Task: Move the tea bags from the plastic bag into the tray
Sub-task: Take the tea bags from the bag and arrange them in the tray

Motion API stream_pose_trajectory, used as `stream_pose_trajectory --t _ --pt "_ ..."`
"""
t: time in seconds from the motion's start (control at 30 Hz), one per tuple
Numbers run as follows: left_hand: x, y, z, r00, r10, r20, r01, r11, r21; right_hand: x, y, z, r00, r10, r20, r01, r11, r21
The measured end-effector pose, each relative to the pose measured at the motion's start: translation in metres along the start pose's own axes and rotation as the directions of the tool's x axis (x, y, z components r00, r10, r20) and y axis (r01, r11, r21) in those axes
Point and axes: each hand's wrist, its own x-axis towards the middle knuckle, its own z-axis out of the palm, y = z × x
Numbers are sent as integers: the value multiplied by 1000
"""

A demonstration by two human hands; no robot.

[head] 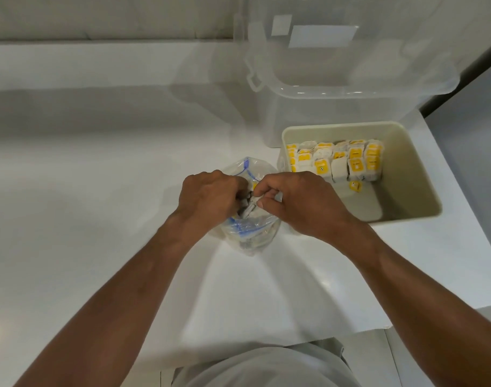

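A clear plastic bag with blue print stands on the white table, just left of a cream tray. Both my hands are over the bag's open mouth. My left hand and my right hand have curled fingers that pinch a small bunch of pale tea bags between them. Most of the bag's contents are hidden by my hands. Inside the tray, a row of white tea bags with yellow tags stands along the far wall, and one loose yellow tag lies on the tray floor.
A large clear plastic storage box with a latch stands behind the tray. The white table stretches to the left and its front edge lies near my body. The table's right edge runs just beyond the tray.
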Motion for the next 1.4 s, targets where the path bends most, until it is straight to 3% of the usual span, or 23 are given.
stream_pose_trajectory --t 0.13,0.27,0.53,0.63,0.7,0.77,0.83,0.93,1.07,1.17,1.23,1.3,1.33,1.4 --pt "-7 -6 3 998 -69 10 70 985 -161 -1 4 1 999 38 -11 -37 997 74" --pt "-15 -10 -5 989 -150 14 142 902 -408 0 4 -2 996 85 -30 -79 982 172" --pt "-14 15 5 994 -77 -83 74 997 -36 0 3 -5 997 79 -1 -77 977 197" --pt "-13 12 3 992 -111 -62 105 990 -94 -2 2 -6 997 80 2 -79 975 207" --pt "-16 5 0 987 -156 -40 140 952 -274 -3 4 -7 995 103 0 -100 966 236" --pt "-20 -3 -7 982 -185 24 167 815 -556 -4 6 -8 991 136 7 -132 945 298" --pt "-24 -7 -17 983 -160 93 170 584 -794 -4 7 -9 985 170 24 -166 906 389" --pt "-31 -10 -33 978 -109 177 200 257 -945 -4 7 -10 978 193 79 -206 844 495" --pt "-34 -11 -39 976 -48 213 218 124 -968 -5 0 -18 964 163 211 -265 683 681" --pt "-33 -8 -38 976 -14 217 218 45 -975 -5 -4 -21 970 105 221 -236 640 731" --pt "-31 -4 -38 979 -19 205 206 68 -976 -4 -3 -22 976 112 185 -213 644 735" --pt "-27 -3 -37 978 -61 199 206 158 -966 -3 0 -23 978 137 157 -208 668 715" --pt "-25 -3 -35 980 -80 183 197 241 -950 -3 2 -24 978 150 145 -209 683 700" --pt "-20 -1 -29 988 -100 120 155 537 -830 -4 6 -24 978 171 121 -208 713 669"
